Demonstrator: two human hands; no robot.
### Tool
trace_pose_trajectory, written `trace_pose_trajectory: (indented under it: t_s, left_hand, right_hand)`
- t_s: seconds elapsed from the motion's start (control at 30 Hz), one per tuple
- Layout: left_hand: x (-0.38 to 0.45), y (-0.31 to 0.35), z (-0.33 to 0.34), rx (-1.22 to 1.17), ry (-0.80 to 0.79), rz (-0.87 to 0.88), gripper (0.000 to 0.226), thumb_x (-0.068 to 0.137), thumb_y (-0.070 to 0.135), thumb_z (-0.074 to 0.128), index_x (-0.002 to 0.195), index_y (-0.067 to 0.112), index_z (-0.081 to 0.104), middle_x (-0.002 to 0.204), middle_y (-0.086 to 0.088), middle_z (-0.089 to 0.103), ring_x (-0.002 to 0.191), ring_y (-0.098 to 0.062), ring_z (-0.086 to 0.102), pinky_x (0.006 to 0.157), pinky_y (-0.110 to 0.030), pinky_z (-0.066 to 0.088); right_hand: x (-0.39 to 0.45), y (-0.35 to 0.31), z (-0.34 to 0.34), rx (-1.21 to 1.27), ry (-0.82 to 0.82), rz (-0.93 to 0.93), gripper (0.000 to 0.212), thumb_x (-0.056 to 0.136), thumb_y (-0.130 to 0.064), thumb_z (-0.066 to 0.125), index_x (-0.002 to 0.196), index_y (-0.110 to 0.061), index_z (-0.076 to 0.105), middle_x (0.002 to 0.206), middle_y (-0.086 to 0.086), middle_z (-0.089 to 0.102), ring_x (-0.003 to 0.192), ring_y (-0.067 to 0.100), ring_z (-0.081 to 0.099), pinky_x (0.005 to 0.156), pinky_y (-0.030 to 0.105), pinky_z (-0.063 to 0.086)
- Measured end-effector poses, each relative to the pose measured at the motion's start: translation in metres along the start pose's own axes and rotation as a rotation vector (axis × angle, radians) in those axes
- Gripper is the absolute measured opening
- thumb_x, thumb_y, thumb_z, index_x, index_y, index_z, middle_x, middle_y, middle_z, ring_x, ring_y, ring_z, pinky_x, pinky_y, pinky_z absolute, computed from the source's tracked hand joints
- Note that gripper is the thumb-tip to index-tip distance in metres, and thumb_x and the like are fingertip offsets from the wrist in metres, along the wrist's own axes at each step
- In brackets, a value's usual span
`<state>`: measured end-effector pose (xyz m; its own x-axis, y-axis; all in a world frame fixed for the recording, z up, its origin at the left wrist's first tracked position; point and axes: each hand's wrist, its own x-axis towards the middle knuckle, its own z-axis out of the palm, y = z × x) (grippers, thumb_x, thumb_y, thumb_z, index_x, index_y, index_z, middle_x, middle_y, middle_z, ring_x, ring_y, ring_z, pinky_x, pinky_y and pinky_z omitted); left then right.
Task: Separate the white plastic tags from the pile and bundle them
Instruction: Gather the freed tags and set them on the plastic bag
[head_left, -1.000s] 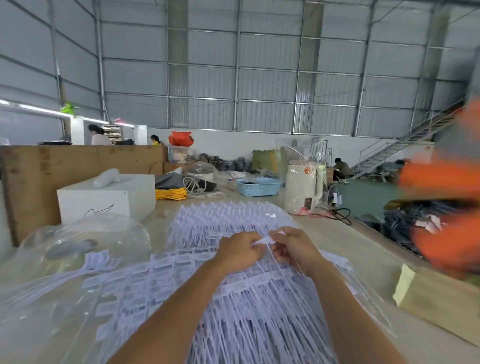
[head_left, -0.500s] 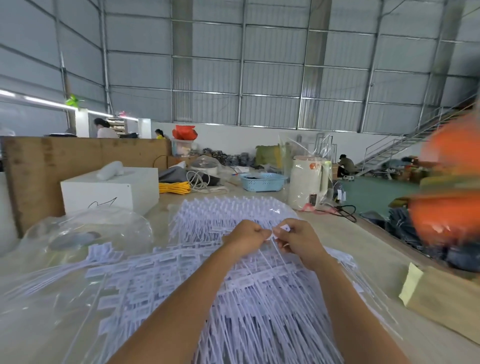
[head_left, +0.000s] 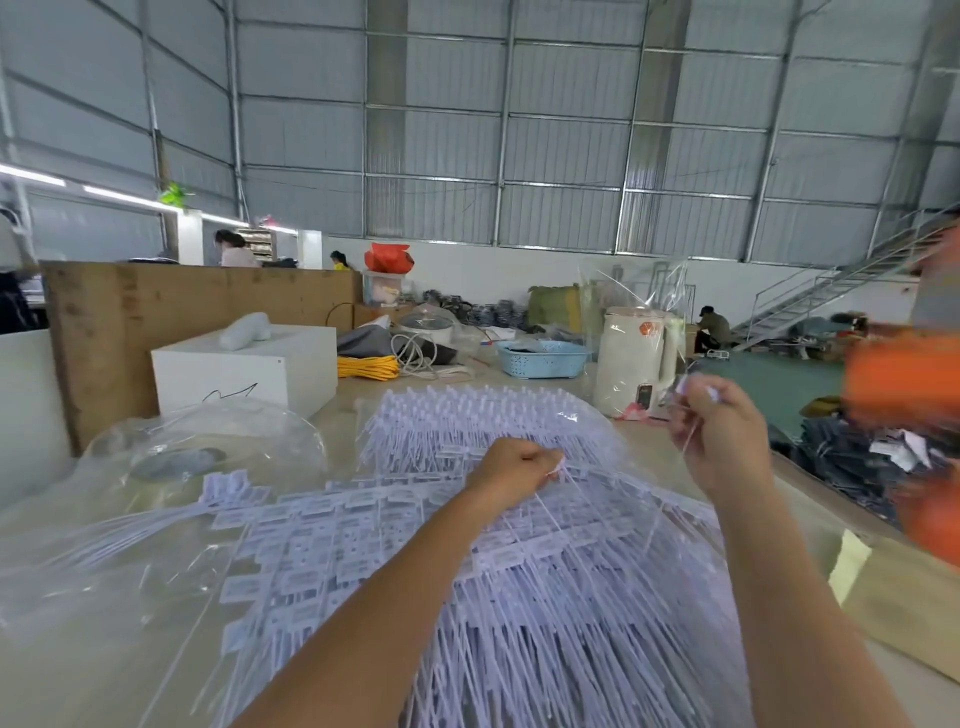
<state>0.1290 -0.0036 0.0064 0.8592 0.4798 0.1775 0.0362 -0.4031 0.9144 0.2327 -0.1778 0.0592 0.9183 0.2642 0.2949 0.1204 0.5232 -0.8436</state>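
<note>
white plastic tags lie heaped on a pale table, each a flat printed head on a long thin tail, fanned in rows under and beyond the fingers; the left hand rests on the heap, fingers curled round several tag heads; the right hand, raised to the right of it, pinches one tag, its tail hanging below the fingertips; clear plastic wrap lies left of the fingers; farther off, a white box, blue basket, white kettle; grey corrugated walls behind.
</note>
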Motion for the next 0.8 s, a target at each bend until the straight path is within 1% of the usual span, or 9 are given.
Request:
trace_pose_trajectory:
  t_s: [0.07, 0.17, 0.27, 0.33, 0.43, 0.53, 0.67, 0.73, 0.8]
  left_hand:
    - [-0.001, 0.002, 0.000, 0.024, 0.000, 0.026, 0.035, 0.095, 0.027, 0.053, 0.062, 0.024, 0.063, 0.071, 0.003, 0.064, 0.059, -0.010, 0.052, 0.059, -0.024, 0.036]
    - [-0.002, 0.003, -0.002, 0.069, -0.015, 0.001, 0.030, 0.092, 0.013, 0.051, 0.070, 0.026, 0.067, 0.074, 0.003, 0.066, 0.055, -0.010, 0.050, 0.059, -0.026, 0.034]
    - [-0.003, 0.002, -0.004, 0.151, -0.033, 0.037, 0.027, 0.085, 0.014, 0.062, 0.067, 0.033, 0.068, 0.089, -0.001, 0.070, 0.078, -0.027, 0.063, 0.086, -0.041, 0.046]
    - [-0.005, 0.002, -0.003, 0.194, -0.041, 0.056, 0.010, 0.072, 0.028, 0.070, 0.068, 0.036, 0.067, 0.085, 0.004, 0.068, 0.092, -0.029, 0.064, 0.099, -0.052, 0.042]
    - [-0.003, -0.002, -0.004, 0.185, -0.019, 0.082, 0.017, 0.057, 0.032, 0.064, 0.074, 0.032, 0.062, 0.076, 0.008, 0.058, 0.081, -0.024, 0.059, 0.086, -0.044, 0.048]
    - [0.000, -0.007, -0.006, 0.130, 0.030, 0.111, 0.030, 0.075, 0.005, 0.068, 0.086, 0.030, 0.056, 0.079, 0.002, 0.057, 0.079, -0.022, 0.059, 0.076, -0.039, 0.052]
    - [-0.001, -0.007, -0.010, 0.204, 0.047, 0.099, 0.031, 0.082, 0.013, 0.067, 0.091, 0.034, 0.046, 0.085, 0.004, 0.058, 0.063, -0.008, 0.054, 0.050, -0.020, 0.041]
    - [-0.004, -0.004, -0.016, 0.319, 0.040, 0.070, 0.012, 0.085, 0.026, 0.066, 0.084, 0.025, 0.054, 0.076, 0.005, 0.055, 0.066, -0.014, 0.053, 0.056, -0.022, 0.037]
    - [-0.006, -0.003, -0.019, 0.357, 0.006, 0.059, 0.034, 0.090, 0.031, 0.061, 0.060, 0.018, 0.054, 0.056, 0.004, 0.046, 0.058, -0.016, 0.049, 0.063, -0.027, 0.036]
  right_hand:
    - [-0.002, -0.016, 0.005, 0.092, -0.052, 0.033, 0.008, 0.094, -0.007, 0.052, 0.089, -0.009, 0.058, 0.067, 0.003, 0.055, 0.045, 0.006, 0.049, 0.042, 0.015, 0.043]
    - [-0.008, -0.018, 0.021, -0.048, -0.211, 0.114, 0.005, 0.092, -0.010, 0.056, 0.088, -0.006, 0.058, 0.061, 0.002, 0.055, 0.041, 0.005, 0.047, 0.038, 0.013, 0.040]
    - [-0.016, 0.006, 0.038, -0.318, -0.349, 0.200, 0.013, 0.088, -0.011, 0.062, 0.081, -0.002, 0.058, 0.064, 0.007, 0.054, 0.047, 0.010, 0.049, 0.045, 0.019, 0.046]
    - [-0.019, 0.028, 0.045, -0.544, -0.358, 0.188, 0.015, 0.087, -0.016, 0.066, 0.081, -0.003, 0.060, 0.071, 0.010, 0.055, 0.062, 0.016, 0.053, 0.060, 0.030, 0.050]
    - [-0.023, 0.051, 0.050, -0.724, -0.399, 0.159, 0.019, 0.088, -0.018, 0.066, 0.074, -0.007, 0.058, 0.074, 0.014, 0.053, 0.067, 0.022, 0.049, 0.056, 0.027, 0.039]
    - [-0.025, 0.060, 0.049, -0.659, -0.427, 0.187, 0.023, 0.088, -0.010, 0.065, 0.067, -0.007, 0.055, 0.064, 0.014, 0.057, 0.047, 0.016, 0.056, 0.043, 0.020, 0.040]
    - [-0.024, 0.057, 0.050, -0.678, -0.417, 0.129, 0.022, 0.086, -0.007, 0.066, 0.067, -0.005, 0.055, 0.056, 0.011, 0.057, 0.043, 0.013, 0.051, 0.040, 0.017, 0.039]
    - [-0.021, 0.054, 0.049, -0.589, -0.388, 0.141, 0.022, 0.086, -0.004, 0.065, 0.067, -0.003, 0.055, 0.064, 0.014, 0.058, 0.050, 0.013, 0.056, 0.044, 0.018, 0.046]
    - [-0.020, 0.050, 0.048, -0.531, -0.414, 0.157, 0.021, 0.087, -0.003, 0.063, 0.068, -0.002, 0.055, 0.068, 0.013, 0.059, 0.058, 0.014, 0.061, 0.053, 0.020, 0.053]
